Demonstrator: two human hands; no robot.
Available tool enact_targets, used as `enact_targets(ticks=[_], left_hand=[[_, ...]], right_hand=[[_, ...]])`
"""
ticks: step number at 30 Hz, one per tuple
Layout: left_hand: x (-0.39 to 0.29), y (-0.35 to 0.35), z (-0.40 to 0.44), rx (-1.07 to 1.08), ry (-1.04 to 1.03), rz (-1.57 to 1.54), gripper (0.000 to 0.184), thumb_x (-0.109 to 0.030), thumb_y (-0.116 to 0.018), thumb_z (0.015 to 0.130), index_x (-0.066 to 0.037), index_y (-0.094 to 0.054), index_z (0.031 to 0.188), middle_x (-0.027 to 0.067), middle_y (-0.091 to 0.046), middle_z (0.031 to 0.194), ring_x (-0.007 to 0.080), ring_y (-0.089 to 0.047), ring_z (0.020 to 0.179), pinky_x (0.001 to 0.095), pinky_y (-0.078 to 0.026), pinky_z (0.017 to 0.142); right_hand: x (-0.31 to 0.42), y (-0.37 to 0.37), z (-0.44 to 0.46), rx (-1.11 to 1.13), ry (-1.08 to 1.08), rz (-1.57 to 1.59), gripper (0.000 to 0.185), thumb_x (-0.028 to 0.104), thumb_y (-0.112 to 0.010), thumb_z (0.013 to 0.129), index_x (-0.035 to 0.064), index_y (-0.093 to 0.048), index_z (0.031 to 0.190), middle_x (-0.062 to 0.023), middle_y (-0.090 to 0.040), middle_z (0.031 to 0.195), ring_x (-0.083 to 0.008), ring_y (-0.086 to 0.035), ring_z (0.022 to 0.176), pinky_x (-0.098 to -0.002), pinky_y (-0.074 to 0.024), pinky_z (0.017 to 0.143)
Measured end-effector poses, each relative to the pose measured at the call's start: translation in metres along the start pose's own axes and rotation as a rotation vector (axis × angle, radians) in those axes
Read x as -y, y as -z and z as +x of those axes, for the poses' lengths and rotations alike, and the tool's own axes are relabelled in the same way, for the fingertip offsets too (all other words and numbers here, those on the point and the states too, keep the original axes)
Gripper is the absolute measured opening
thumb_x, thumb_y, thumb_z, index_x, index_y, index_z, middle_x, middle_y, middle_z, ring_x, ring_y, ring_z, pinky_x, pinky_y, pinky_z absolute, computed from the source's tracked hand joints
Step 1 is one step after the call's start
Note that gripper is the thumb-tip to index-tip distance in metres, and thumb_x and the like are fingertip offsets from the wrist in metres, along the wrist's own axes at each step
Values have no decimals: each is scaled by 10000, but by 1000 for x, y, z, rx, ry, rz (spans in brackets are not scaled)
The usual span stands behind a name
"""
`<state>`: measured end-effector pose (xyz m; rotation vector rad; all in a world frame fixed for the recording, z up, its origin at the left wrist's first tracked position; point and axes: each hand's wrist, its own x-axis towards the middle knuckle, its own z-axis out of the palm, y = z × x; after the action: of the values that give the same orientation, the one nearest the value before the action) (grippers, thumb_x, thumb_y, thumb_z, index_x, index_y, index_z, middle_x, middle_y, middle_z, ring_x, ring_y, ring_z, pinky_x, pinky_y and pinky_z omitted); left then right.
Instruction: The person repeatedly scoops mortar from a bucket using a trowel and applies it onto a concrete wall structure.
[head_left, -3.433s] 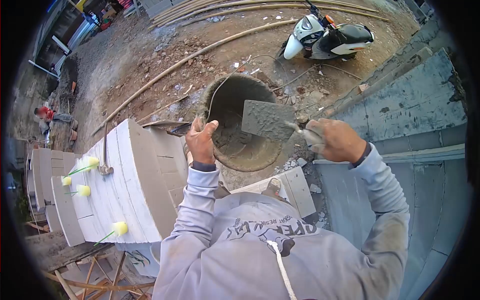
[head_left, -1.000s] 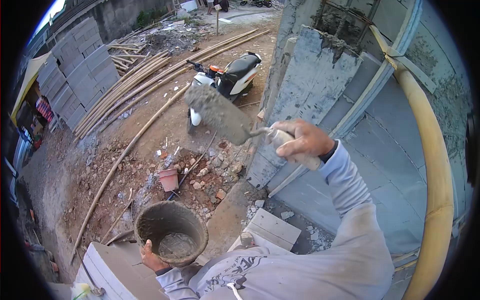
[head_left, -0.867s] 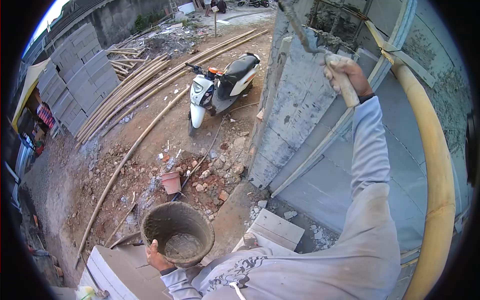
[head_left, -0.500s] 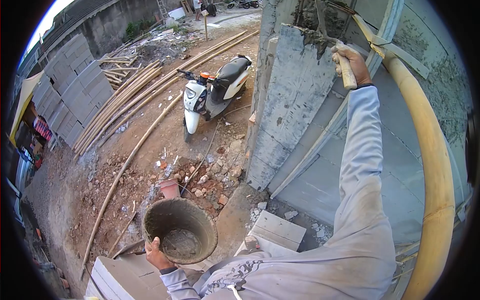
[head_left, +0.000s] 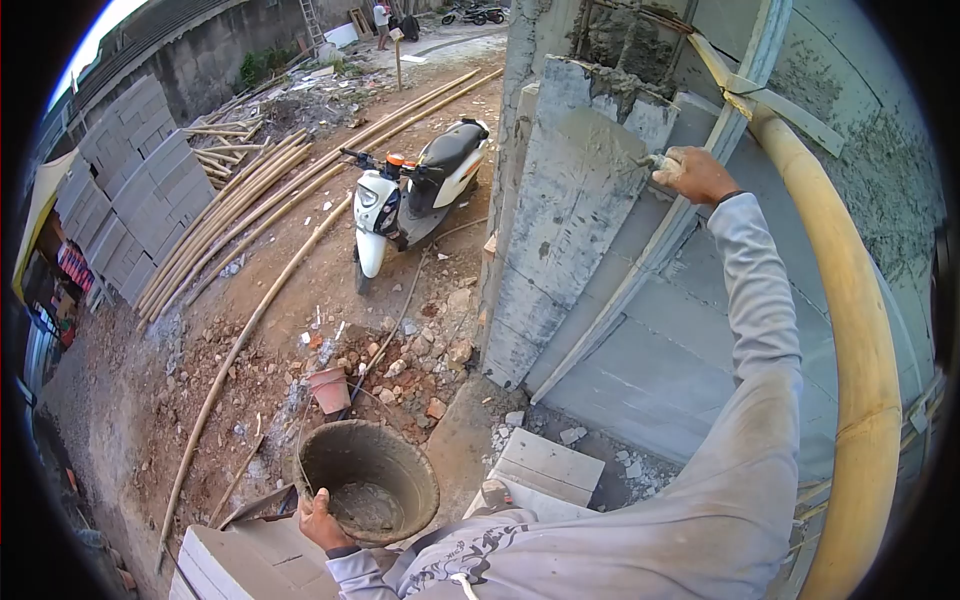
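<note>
My left hand (head_left: 322, 520) grips the near rim of a round mortar bucket (head_left: 418, 465), its inside coated grey and a little wet mortar (head_left: 368, 508) at the bottom. My right hand (head_left: 692, 173) is closed around the handle of a trowel (head_left: 598, 140). The grey blade lies in front of the upper part of a cement-smeared formwork board (head_left: 570, 235) and is hard to tell from it. Just above the board's top edge, rough wet mortar (head_left: 628, 92) sits around upright bars in the column gap.
A thick bamboo pole (head_left: 868, 400) curves down my right side. Pale blocks (head_left: 548, 465) lie below me, more blocks (head_left: 240, 560) at lower left. A red bucket (head_left: 328, 390), a scooter (head_left: 420, 195), bamboo poles (head_left: 225, 235) and stacked blocks (head_left: 135, 180) are beyond. A person (head_left: 382, 22) stands far off.
My right hand has lowered the trowel from the mortar at the column top to in front of the board, its handle turning sideways. The left hand still holds the bucket.
</note>
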<state>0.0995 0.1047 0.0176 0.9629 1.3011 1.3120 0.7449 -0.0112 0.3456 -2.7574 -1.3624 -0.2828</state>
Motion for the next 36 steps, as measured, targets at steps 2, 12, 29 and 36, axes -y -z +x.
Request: enact_targets(ticks=[2,12,29,36], left_hand=[[-8,0,-5,21,42,29,295,35,-583,771,47,-577,1065,77,-619,979,171,-585,827,285,-474,761],[18,11,0,-68,-22,135,321,-5,-644,733,64,-592,1042,47,-603,910,161,-544,786,264,-438,744],[20,16,8,-102,44,116,428,43,-636,728,110,-528,1137,126,-606,1035,206,-573,886,305,-455,816],[30,0,11,-117,153,289,581,23,-645,726,147,-433,1253,236,-521,1241,284,-507,1148,320,-378,984]], right_hand=[[-15,15,4,-31,46,29,390,340,-661,788,14,-615,996,-167,-648,878,-354,-610,812,-416,-475,720],[-7,31,12,-199,-182,750,294,326,-596,882,45,-533,826,-13,-482,609,-114,-448,430,-285,-372,399],[44,48,12,-550,-285,-244,331,198,-575,813,132,-556,1137,-187,-593,1044,-343,-619,951,-442,-496,804],[104,93,55,-385,-244,-664,221,139,-528,834,120,-693,980,-131,-676,1006,-290,-656,938,-382,-537,749]])
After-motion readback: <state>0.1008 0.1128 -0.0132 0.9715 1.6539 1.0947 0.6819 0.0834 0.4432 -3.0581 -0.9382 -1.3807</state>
